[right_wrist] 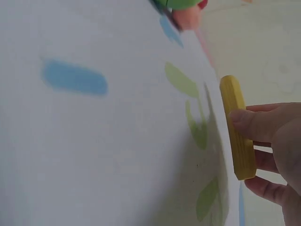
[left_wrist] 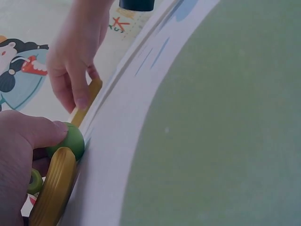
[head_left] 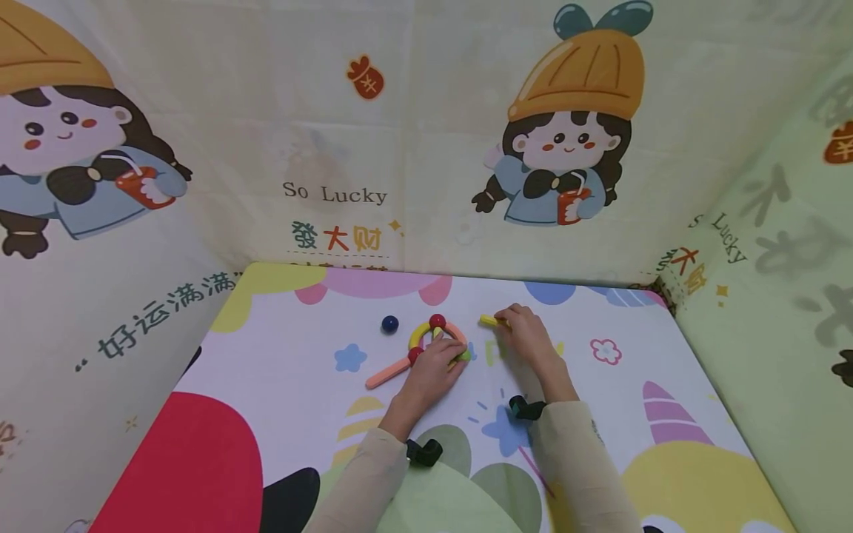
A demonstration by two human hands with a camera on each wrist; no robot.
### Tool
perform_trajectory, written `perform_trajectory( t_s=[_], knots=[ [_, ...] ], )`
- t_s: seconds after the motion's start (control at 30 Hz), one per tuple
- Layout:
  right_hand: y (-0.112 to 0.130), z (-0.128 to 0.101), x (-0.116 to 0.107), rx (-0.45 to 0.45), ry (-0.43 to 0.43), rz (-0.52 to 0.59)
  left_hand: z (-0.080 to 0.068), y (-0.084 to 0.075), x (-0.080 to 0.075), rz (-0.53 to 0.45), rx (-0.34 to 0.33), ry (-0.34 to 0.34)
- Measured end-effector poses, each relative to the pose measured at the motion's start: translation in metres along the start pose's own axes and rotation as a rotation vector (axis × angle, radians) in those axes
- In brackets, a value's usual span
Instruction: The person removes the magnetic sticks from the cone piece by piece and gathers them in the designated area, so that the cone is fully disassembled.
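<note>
On the table, curved sticks and balls form a ring: a yellow curved stick [head_left: 417, 336], a pink curved stick [head_left: 457, 332], a red ball [head_left: 437, 321], another red ball [head_left: 415, 356] and a green ball [left_wrist: 73, 141]. From the lower red ball a straight pink stick [head_left: 386, 373] points toward the near left. My left hand [head_left: 436, 366] pinches the green ball with thumb and fingers, covering part of the ring. To the right of the ring, my right hand [head_left: 529, 340] holds a short straight yellow stick [right_wrist: 239, 141] between thumb and fingers, close over the table.
A dark blue ball [head_left: 389, 324] lies left of the ring. The table [head_left: 573, 370] has a printed cartoon cover, and patterned cloth walls [head_left: 433, 148] rise behind and at both sides. Black wrist cameras [head_left: 425, 453] sit at both cuffs.
</note>
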State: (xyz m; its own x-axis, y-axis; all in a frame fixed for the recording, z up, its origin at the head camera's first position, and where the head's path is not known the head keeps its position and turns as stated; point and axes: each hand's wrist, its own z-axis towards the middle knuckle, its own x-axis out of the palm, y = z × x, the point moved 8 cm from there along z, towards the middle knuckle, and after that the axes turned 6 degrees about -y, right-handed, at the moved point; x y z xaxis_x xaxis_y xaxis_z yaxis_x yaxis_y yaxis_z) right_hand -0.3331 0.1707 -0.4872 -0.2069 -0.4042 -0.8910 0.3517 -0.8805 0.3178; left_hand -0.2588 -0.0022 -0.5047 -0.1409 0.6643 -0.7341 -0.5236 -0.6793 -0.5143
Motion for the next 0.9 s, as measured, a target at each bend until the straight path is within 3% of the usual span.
perform_trajectory(
  t_s=[0.4, 0.7, 0.9],
  knots=[
    [-0.010, 0.029, 0.014, -0.003, 0.077, -0.112, 0.002, 0.001, -0.002, -0.012, 0.001, 0.001],
    [-0.016, 0.047, 0.014, -0.065, 0.047, -0.199, 0.001, -0.001, -0.001, -0.017, 0.009, -0.009],
    [-0.019, 0.055, 0.013, -0.056, 0.057, -0.203, 0.000, 0.000, 0.001, -0.009, 0.013, -0.021]
  ],
)
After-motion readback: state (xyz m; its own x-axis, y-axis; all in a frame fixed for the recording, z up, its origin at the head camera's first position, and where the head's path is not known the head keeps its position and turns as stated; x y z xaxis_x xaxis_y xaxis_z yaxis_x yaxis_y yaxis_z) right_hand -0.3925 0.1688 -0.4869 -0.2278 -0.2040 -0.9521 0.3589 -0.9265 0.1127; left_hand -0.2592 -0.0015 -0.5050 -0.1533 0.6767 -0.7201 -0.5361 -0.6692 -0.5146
